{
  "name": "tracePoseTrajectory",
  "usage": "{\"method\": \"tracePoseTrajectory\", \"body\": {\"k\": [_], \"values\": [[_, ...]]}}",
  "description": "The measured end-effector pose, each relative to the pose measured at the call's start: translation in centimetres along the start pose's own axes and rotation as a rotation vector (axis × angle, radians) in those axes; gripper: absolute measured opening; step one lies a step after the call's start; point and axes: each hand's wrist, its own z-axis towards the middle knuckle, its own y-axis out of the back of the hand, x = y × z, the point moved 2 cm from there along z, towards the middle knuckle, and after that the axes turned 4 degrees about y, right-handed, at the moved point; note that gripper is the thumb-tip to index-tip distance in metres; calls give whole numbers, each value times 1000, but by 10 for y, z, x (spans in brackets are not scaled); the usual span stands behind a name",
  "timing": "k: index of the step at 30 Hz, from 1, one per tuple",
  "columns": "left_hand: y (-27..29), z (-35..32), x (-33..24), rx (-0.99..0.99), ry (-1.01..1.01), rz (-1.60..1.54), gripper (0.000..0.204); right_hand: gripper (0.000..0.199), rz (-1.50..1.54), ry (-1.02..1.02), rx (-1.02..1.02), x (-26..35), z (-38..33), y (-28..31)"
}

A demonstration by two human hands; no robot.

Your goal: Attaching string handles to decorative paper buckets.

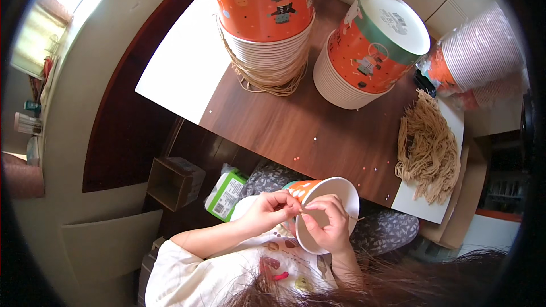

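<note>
A white-lined paper bucket (347, 192) with an orange printed outside rests tilted in my lap, its mouth facing up and to the right. My left hand (267, 211) and my right hand (330, 226) meet over its mouth, both closed in a pinch. Between the fingertips is a small tan bit of what looks like twine, mostly hidden by the fingers. A short tan end of twine (357, 218) pokes out past the bucket's right rim.
On the brown table (267, 125) stand a tall stack of buckets (264, 11) with twine loops around its base and a shorter stack (367, 51). A twine bundle (427, 148) lies right, below plastic-wrapped buckets (483, 51). A cardboard box (176, 182) and green-white package (226, 194) are left.
</note>
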Motion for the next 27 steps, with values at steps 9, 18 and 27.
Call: {"method": "tracePoseTrajectory", "body": {"k": [9,18,27], "values": [[-2,-1,-7,50,31,86,12,19,-44,79,73,1,4,3],[-2,0,-9,71,44,97,12,11,-15,79,19,-2,4,5],[-10,-4,-32,-76,-327,658,14,8,193,-89,32,-10,8,7]]}}
